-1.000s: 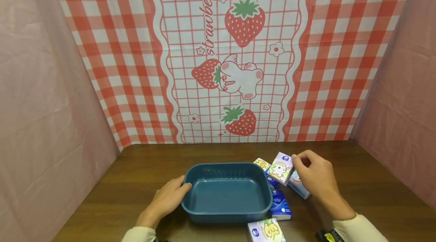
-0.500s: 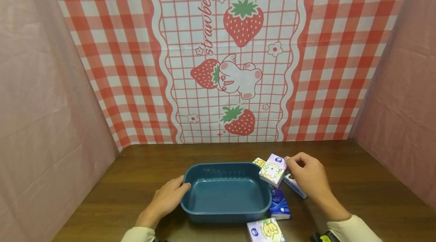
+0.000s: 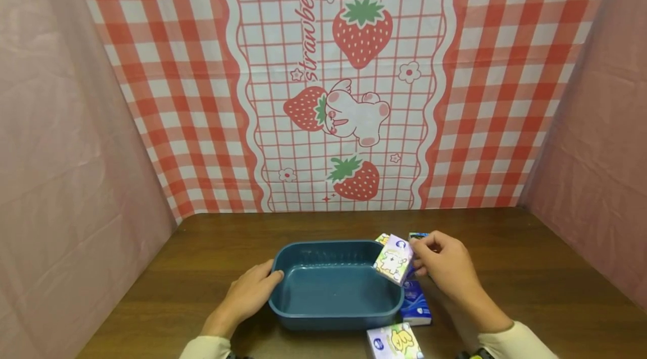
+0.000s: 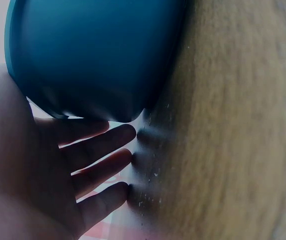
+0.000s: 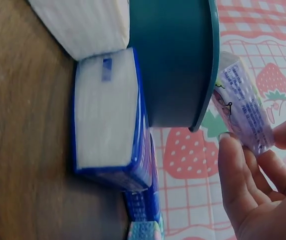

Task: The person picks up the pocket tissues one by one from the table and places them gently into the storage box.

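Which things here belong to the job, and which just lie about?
Job, apparently:
Teal rectangular plastic tub, left hand at rim
Lilac rectangular wrapped pack, right hand pinching it

Lying about, possibly job too:
Blue rectangular wrapped pack beside tub
Lilac rectangular pack with yellow cartoon

My right hand (image 5: 257, 192) pinches a lilac packet (image 5: 245, 107) near the teal tub (image 5: 177, 65), touching its rim or not, I can't tell; a blue-edged packet (image 5: 108, 115) sits beside the tub.
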`<state>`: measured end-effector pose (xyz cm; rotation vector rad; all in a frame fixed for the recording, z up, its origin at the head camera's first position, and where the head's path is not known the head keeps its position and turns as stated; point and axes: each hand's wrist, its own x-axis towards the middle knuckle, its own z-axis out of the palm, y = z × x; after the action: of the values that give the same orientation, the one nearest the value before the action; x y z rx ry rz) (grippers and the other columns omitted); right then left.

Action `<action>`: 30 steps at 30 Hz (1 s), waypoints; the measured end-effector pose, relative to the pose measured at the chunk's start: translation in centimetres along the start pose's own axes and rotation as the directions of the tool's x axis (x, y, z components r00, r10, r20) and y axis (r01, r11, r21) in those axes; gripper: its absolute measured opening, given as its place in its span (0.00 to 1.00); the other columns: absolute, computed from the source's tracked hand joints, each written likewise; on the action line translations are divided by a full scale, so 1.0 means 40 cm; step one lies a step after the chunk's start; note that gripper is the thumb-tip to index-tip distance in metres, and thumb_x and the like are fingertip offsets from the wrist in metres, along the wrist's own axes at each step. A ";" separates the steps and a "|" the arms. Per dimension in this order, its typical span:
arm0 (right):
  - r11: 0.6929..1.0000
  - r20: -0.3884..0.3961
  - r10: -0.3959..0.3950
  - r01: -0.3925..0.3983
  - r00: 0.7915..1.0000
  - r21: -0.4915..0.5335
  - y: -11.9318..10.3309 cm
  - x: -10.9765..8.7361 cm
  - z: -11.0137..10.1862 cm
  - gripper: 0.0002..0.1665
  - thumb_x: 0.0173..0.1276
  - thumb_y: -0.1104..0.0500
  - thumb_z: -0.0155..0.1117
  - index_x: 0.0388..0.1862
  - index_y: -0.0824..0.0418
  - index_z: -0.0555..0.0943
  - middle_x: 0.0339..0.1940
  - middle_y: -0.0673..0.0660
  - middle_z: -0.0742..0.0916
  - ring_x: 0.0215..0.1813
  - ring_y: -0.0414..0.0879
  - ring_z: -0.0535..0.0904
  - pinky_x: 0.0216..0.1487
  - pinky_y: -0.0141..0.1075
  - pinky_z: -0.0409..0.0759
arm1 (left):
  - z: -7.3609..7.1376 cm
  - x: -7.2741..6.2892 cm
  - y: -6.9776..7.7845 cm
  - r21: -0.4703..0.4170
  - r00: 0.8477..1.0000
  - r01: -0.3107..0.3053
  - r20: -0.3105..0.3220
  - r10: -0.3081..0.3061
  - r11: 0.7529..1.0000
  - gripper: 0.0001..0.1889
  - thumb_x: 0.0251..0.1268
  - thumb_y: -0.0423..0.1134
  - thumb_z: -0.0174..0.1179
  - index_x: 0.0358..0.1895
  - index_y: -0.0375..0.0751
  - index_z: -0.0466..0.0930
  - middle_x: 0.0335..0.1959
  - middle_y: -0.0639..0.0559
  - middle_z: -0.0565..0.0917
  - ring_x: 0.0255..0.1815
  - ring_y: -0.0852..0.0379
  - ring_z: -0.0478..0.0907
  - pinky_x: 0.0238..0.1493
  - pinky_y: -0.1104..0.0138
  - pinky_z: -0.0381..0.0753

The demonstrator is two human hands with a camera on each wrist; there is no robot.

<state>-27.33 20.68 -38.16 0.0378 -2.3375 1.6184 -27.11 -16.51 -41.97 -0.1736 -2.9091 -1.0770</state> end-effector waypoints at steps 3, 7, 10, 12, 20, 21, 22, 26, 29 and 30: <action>0.999 0.007 0.006 -0.006 1.000 0.034 -0.004 -0.003 0.009 0.16 0.71 0.57 0.67 0.35 0.72 0.80 0.32 0.62 0.85 0.26 0.49 0.83 0.27 0.41 0.85 | 0.000 0.001 0.000 0.003 1.000 -0.005 -0.003 0.005 1.000 0.22 0.75 0.52 0.49 0.64 0.49 0.79 0.60 0.50 0.81 0.64 0.44 0.74 0.62 0.35 0.66; 0.998 0.023 0.007 -0.008 1.000 0.057 -0.008 -0.007 0.018 0.14 0.71 0.59 0.67 0.37 0.72 0.80 0.32 0.62 0.84 0.26 0.49 0.83 0.27 0.40 0.85 | 0.000 0.000 0.000 0.006 1.000 -0.012 -0.011 0.012 1.000 0.20 0.75 0.51 0.49 0.62 0.51 0.80 0.59 0.51 0.81 0.63 0.45 0.75 0.61 0.35 0.66; 0.996 0.037 0.013 -0.016 0.999 0.083 -0.008 -0.010 0.026 0.14 0.70 0.59 0.67 0.38 0.72 0.80 0.31 0.63 0.83 0.27 0.49 0.83 0.28 0.39 0.85 | 0.000 0.000 0.000 0.003 1.000 -0.011 -0.012 0.011 1.000 0.20 0.75 0.51 0.49 0.62 0.51 0.80 0.59 0.51 0.82 0.63 0.45 0.75 0.61 0.35 0.67; 0.993 0.039 0.024 -0.028 0.999 0.118 -0.008 -0.012 0.034 0.14 0.70 0.60 0.67 0.38 0.73 0.80 0.31 0.62 0.82 0.26 0.49 0.83 0.28 0.39 0.85 | 0.000 0.000 0.000 0.001 1.000 -0.008 -0.009 0.008 1.000 0.20 0.75 0.52 0.49 0.62 0.51 0.80 0.59 0.51 0.82 0.63 0.45 0.75 0.61 0.35 0.66; 0.964 0.061 0.094 -0.106 0.994 0.245 -0.022 -0.027 0.062 0.10 0.69 0.65 0.66 0.37 0.74 0.78 0.29 0.63 0.83 0.27 0.50 0.83 0.29 0.39 0.86 | 0.002 0.003 -0.001 -0.002 1.000 -0.003 -0.004 0.003 1.000 0.21 0.75 0.52 0.49 0.62 0.49 0.80 0.59 0.51 0.82 0.63 0.44 0.75 0.61 0.35 0.66; 0.967 0.073 0.093 -0.107 0.993 0.229 -0.022 -0.028 0.062 0.10 0.69 0.65 0.66 0.37 0.74 0.78 0.30 0.63 0.84 0.28 0.50 0.84 0.30 0.39 0.86 | 0.003 0.004 -0.001 -0.003 1.000 -0.003 -0.004 0.003 1.000 0.21 0.75 0.52 0.49 0.62 0.50 0.80 0.59 0.51 0.82 0.63 0.45 0.75 0.62 0.35 0.66; 0.970 0.082 0.091 -0.107 0.992 0.217 -0.022 -0.029 0.063 0.10 0.70 0.65 0.66 0.37 0.74 0.78 0.30 0.63 0.83 0.29 0.51 0.84 0.31 0.40 0.86 | 0.003 0.005 -0.001 -0.003 1.000 -0.006 -0.005 0.006 1.000 0.20 0.75 0.52 0.49 0.62 0.50 0.80 0.59 0.51 0.82 0.63 0.45 0.75 0.61 0.35 0.67; 0.983 0.114 0.060 -0.078 0.992 0.168 -0.023 -0.032 0.063 0.11 0.70 0.63 0.66 0.38 0.72 0.79 0.31 0.63 0.84 0.30 0.52 0.85 0.33 0.39 0.86 | 0.004 0.008 -0.001 -0.008 1.000 -0.001 -0.006 0.001 1.000 0.20 0.75 0.52 0.49 0.61 0.51 0.80 0.59 0.52 0.82 0.63 0.45 0.75 0.62 0.36 0.66; 0.988 0.136 0.032 -0.052 0.990 0.145 -0.025 -0.037 0.067 0.11 0.71 0.62 0.66 0.37 0.72 0.78 0.32 0.63 0.84 0.30 0.52 0.86 0.33 0.39 0.86 | 0.004 0.006 0.000 -0.001 1.000 -0.003 -0.006 0.003 1.000 0.21 0.75 0.52 0.49 0.62 0.50 0.80 0.59 0.52 0.81 0.64 0.45 0.74 0.62 0.35 0.66; 0.990 0.143 0.023 -0.043 0.989 0.136 -0.026 -0.038 0.069 0.11 0.71 0.61 0.66 0.37 0.71 0.78 0.32 0.63 0.84 0.30 0.52 0.86 0.33 0.39 0.86 | 0.004 0.004 0.000 0.005 1.000 -0.007 -0.006 0.007 1.000 0.21 0.75 0.52 0.49 0.62 0.50 0.80 0.60 0.51 0.81 0.64 0.44 0.74 0.62 0.35 0.66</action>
<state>-26.31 17.52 -38.49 0.1492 -2.3346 1.8482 -27.28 -16.41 -42.07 -0.1795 -2.9041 -1.0667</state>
